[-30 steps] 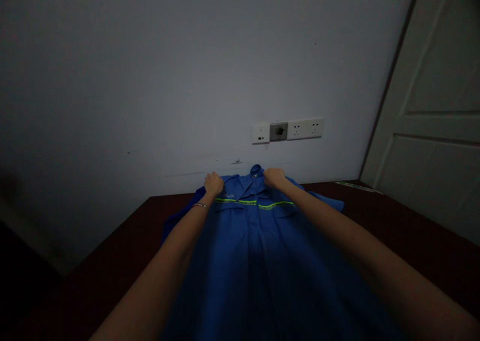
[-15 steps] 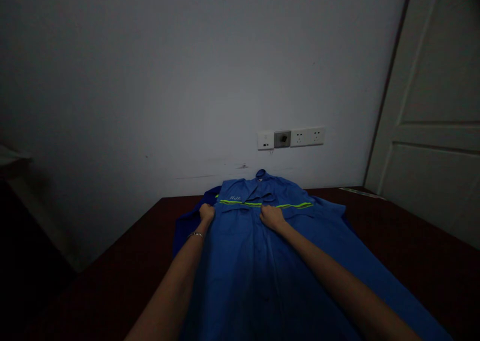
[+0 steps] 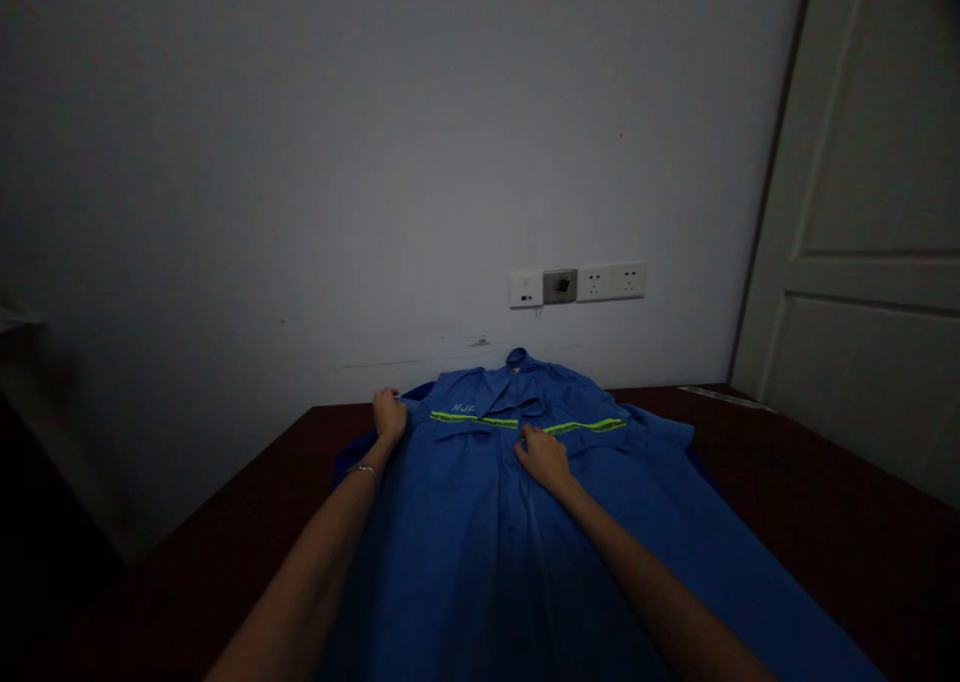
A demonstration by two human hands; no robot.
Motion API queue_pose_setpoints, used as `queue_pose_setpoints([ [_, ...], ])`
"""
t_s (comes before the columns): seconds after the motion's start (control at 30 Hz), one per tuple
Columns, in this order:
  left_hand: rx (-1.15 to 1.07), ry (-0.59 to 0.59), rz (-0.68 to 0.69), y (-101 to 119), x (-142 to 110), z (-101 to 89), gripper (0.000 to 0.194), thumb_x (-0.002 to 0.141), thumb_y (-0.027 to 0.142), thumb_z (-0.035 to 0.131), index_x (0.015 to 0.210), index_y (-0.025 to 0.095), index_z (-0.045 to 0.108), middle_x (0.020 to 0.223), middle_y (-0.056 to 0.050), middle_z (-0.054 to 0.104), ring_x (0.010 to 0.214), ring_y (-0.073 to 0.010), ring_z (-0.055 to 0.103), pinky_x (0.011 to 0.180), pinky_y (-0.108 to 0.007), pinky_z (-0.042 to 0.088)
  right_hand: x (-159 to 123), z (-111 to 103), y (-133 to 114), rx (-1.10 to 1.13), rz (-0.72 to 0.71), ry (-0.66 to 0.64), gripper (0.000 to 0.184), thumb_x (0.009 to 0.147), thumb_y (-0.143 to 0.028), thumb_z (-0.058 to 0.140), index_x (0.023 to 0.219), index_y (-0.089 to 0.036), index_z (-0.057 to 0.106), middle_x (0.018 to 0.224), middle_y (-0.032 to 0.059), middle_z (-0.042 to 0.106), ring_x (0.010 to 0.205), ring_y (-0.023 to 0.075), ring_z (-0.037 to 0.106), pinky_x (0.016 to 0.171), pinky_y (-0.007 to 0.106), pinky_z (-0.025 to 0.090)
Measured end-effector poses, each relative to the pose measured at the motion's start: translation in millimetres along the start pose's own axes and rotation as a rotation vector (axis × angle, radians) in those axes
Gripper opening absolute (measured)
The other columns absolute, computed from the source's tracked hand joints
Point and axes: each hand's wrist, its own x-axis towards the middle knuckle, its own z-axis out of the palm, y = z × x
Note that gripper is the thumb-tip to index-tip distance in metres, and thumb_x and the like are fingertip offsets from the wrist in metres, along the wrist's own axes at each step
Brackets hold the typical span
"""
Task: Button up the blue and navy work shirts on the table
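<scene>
A blue work jacket (image 3: 450, 522) lies spread front up, its collar by the wall. A yellow-green stripe crosses its chest, with white lettering above on the left. My left hand (image 3: 390, 415), a bracelet on its wrist, is closed on the cloth at the jacket's left edge, near the sleeve. At the middle of the chest, just under the stripe, my right hand (image 3: 544, 455) has its fingers closed on the front opening. Darker blue cloth (image 3: 352, 454) shows from beneath the jacket on the left.
The jacket rests on a dark red table (image 3: 262, 482) pushed against a pale wall (image 3: 337, 162). Sockets and switches (image 3: 577, 285) sit on the wall above the collar. A panelled door (image 3: 862, 262) stands at the right. A flat strip (image 3: 724, 397) lies at the table's back right.
Both hands have come down from the shoulders toward me. The left has since shifted outward to the left edge, while the right has stayed at mid-chest. The right side of the jacket is more exposed.
</scene>
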Motion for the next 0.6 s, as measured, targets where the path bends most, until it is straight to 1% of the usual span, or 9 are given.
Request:
queue_pose_setpoints([
  [0.1, 0.115, 0.073, 0.018, 7, 4, -4.9, 0.029, 0.073, 0.011, 0.042, 0.096, 0.012, 0.061, 0.102, -0.014, 0.055, 0.102, -0.0236, 0.049, 0.087, -0.033, 0.038, 10, 3, 2, 0.057, 0.092, -0.013, 0.032, 0.082, -0.034, 0.04, 0.104, -0.015, 0.053, 0.092, 0.0132, 0.065, 0.087, 0.0253, 0.061, 0.071, 0.033, 0.044],
  [0.17, 0.125, 0.063, 0.081, 23, -5, 0.8, 0.026, 0.074, 0.013, 0.043, 0.092, 0.014, 0.062, 0.102, -0.013, 0.055, 0.102, -0.0237, 0.049, 0.087, -0.032, 0.037, 23, 3, 6, 0.129, 0.166, -0.035, 0.037, 0.081, -0.034, 0.041, 0.109, -0.012, 0.052, 0.094, 0.016, 0.065, 0.09, 0.027, 0.061, 0.072, 0.034, 0.044],
  [0.23, 0.052, -0.032, 0.224, 49, -22, 14.5, 0.025, 0.077, 0.014, 0.041, 0.088, 0.016, 0.064, 0.099, -0.011, 0.057, 0.1, -0.0199, 0.05, 0.086, -0.028, 0.038, 37, 3, 12, 0.204, 0.217, -0.068, 0.036, 0.08, -0.031, 0.042, 0.107, -0.01, 0.055, 0.096, 0.0176, 0.065, 0.091, 0.0262, 0.061, 0.072, 0.031, 0.044],
  [0.33, -0.081, -0.222, 0.326, 95, -56, 45.0, 0.028, 0.08, 0.014, 0.037, 0.088, 0.017, 0.064, 0.099, -0.009, 0.06, 0.094, -0.0153, 0.054, 0.083, -0.024, 0.04, 56, 5, 24, 0.291, 0.232, -0.135, 0.033, 0.082, -0.025, 0.035, 0.088, -0.013, 0.065, 0.081, 0.0132, 0.069, 0.077, 0.0199, 0.065, 0.064, 0.024, 0.045],
  [0.37, -0.11, -0.286, 0.331, 110, -67, 55.6, 0.029, 0.081, 0.015, 0.038, 0.09, 0.017, 0.065, 0.099, -0.009, 0.061, 0.092, -0.0151, 0.056, 0.081, -0.023, 0.04, 60, 6, 27, 0.319, 0.231, -0.153, 0.036, 0.082, -0.024, 0.032, 0.082, -0.014, 0.066, 0.074, 0.0112, 0.069, 0.07, 0.0179, 0.065, 0.06, 0.022, 0.045],
  [0.4, -0.126, -0.334, 0.3, 123, -77, 65.4, 0.03, 0.082, 0.017, 0.037, 0.092, 0.016, 0.065, 0.098, -0.01, 0.062, 0.091, -0.0157, 0.057, 0.079, -0.024, 0.04, 62, 8, 30, 0.343, 0.232, -0.165, 0.038, 0.082, -0.023, 0.03, 0.079, -0.014, 0.067, 0.07, 0.0097, 0.069, 0.065, 0.0165, 0.065, 0.058, 0.021, 0.045],
  [0.43, -0.127, -0.362, 0.282, 134, -86, 73.8, 0.03, 0.082, 0.017, 0.038, 0.092, 0.016, 0.066, 0.095, -0.011, 0.063, 0.088, -0.0162, 0.058, 0.076, -0.024, 0.041, 64, 9, 32, 0.362, 0.234, -0.167, 0.039, 0.082, -0.022, 0.029, 0.08, -0.014, 0.067, 0.067, 0.0087, 0.069, 0.062, 0.0157, 0.065, 0.056, 0.02, 0.044],
  [0.53, -0.123, -0.366, 0.227, 152, -101, 88.9, 0.031, 0.083, 0.023, 0.039, 0.099, 0.017, 0.065, 0.098, -0.012, 0.063, 0.091, -0.0185, 0.058, 0.074, -0.025, 0.041, 64, 14, 34, 0.389, 0.247, -0.125, 0.037, 0.081, -0.022, 0.031, 0.095, -0.012, 0.064, 0.068, 0.0074, 0.069, 0.063, 0.0153, 0.065, 0.056, 0.02, 0.045],
  [0.6, -0.133, -0.339, 0.254, 154, -104, 92.0, 0.031, 0.083, 0.027, 0.04, 0.1, 0.019, 0.065, 0.101, -0.012, 0.062, 0.096, -0.0192, 0.056, 0.077, -0.026, 0.041, 63, 16, 33, 0.389, 0.251, -0.075, 0.036, 0.081, -0.025, 0.034, 0.099, -0.011, 0.063, 0.073, 0.0081, 0.069, 0.071, 0.0165, 0.065, 0.062, 0.021, 0.045],
])
